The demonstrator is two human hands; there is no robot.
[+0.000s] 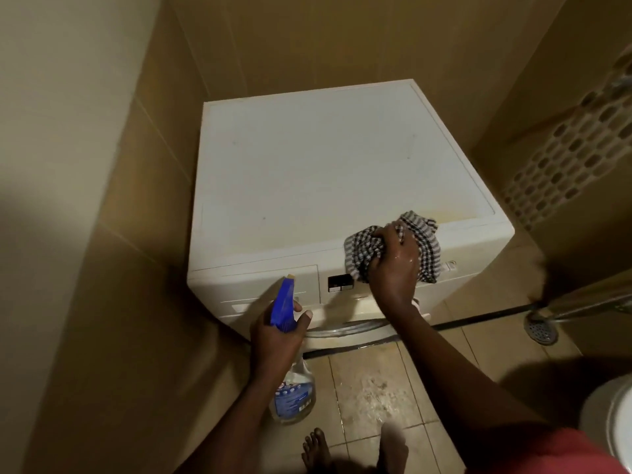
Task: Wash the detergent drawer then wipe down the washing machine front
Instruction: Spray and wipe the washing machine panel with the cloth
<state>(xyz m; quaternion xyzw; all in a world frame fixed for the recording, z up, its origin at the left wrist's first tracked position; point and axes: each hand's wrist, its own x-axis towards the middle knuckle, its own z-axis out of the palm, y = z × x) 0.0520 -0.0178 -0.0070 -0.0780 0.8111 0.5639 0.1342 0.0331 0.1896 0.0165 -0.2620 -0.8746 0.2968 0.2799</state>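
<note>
A white washing machine [307, 172] stands in a tiled corner, seen from above. Its detergent drawer [266, 278] sits shut at the left of the control panel, beside a small dark display [339, 282]. My right hand [393, 265] presses a black-and-white checked cloth [424, 241] against the upper front edge, right of the display. My left hand [277, 333] grips a clear spray bottle [290, 395] by its blue trigger head [284, 302], nozzle pointing at the drawer front. The door rim [352, 328] shows just below the panel.
Beige tiled walls close in on the left and behind the machine. A floor drain [540, 328] and a metal pipe [588, 302] lie at the right. A white toilet rim [615, 422] is at the lower right. My bare feet [318, 449] stand on the wet floor tiles.
</note>
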